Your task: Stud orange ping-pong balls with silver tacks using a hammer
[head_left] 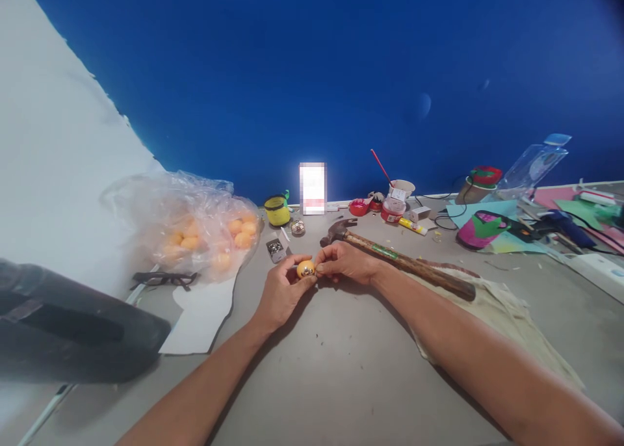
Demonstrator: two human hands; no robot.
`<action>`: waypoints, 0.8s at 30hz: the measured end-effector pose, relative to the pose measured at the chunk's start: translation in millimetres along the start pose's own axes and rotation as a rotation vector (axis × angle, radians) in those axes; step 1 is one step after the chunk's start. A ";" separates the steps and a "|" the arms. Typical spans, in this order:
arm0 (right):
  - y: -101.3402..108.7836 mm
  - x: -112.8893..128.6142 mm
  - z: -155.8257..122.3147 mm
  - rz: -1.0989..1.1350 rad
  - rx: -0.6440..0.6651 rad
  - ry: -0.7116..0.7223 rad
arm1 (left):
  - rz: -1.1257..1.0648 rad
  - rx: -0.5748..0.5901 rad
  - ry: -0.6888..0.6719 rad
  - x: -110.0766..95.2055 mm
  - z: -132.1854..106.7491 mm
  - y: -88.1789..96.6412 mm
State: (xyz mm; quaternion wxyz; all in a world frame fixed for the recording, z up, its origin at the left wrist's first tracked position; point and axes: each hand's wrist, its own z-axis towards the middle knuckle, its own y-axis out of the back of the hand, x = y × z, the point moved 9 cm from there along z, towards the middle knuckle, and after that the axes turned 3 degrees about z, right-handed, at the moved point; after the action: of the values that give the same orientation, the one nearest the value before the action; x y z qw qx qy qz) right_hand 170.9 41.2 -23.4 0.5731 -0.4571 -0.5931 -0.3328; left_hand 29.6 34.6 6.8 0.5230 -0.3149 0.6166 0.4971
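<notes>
Between the thumb and fingers of my left hand (285,291) is a small orange ball (305,268), like a table-tennis ball, with a shiny silver patch on its front. My right hand (344,262) is closed in a pinch at the ball's right side. Whatever sits in that pinch is too small to make out. Just beyond my hands lies a dark, patterned small card or packet (275,250), with a shiny silver round thing (297,227) behind it. A claw hammer (404,259) with a wooden handle rests right behind my right wrist.
At left, a clear plastic bag (195,199) holds several orange balls, near black glasses (164,278) and a big dark cylinder (78,322). A yellow cup (277,210), a glue stick (412,226) and a white cup (402,187) stand toward the blue wall. Cloth (497,329) lies under my right forearm.
</notes>
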 end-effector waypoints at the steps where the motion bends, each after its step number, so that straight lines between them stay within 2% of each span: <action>1: 1.3 -0.4 0.1 0.010 -0.003 -0.005 | 0.024 -0.018 -0.023 -1.5 0.2 1.8; 4: 4.6 0.5 -0.4 0.054 -0.012 -0.007 | 0.127 -0.058 -0.107 -6.3 0.4 5.2; 7: 5.6 2.3 -1.3 0.086 -0.011 0.003 | 0.185 -0.024 -0.159 -8.2 -0.5 1.4; 10: 4.7 2.1 -1.6 0.097 -0.003 0.000 | 0.160 0.027 -0.113 -4.2 -1.1 -2.5; 15: 4.7 2.6 -1.5 0.138 -0.003 0.006 | 0.051 0.022 -0.003 0.9 -1.6 -0.4; 21: 1.0 5.2 -2.5 0.124 0.025 -0.001 | 0.130 0.069 -0.057 -7.1 -2.9 -7.1; 24: 0.5 5.8 -2.2 0.123 0.028 -0.002 | 0.128 0.052 -0.068 -8.2 -3.2 -6.2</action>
State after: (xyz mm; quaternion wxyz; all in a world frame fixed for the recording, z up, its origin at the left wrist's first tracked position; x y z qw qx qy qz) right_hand 172.6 40.2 -17.4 0.5981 -0.4851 -0.5690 -0.2883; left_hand 36.3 28.6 12.7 0.5188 -0.2442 0.6299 0.5238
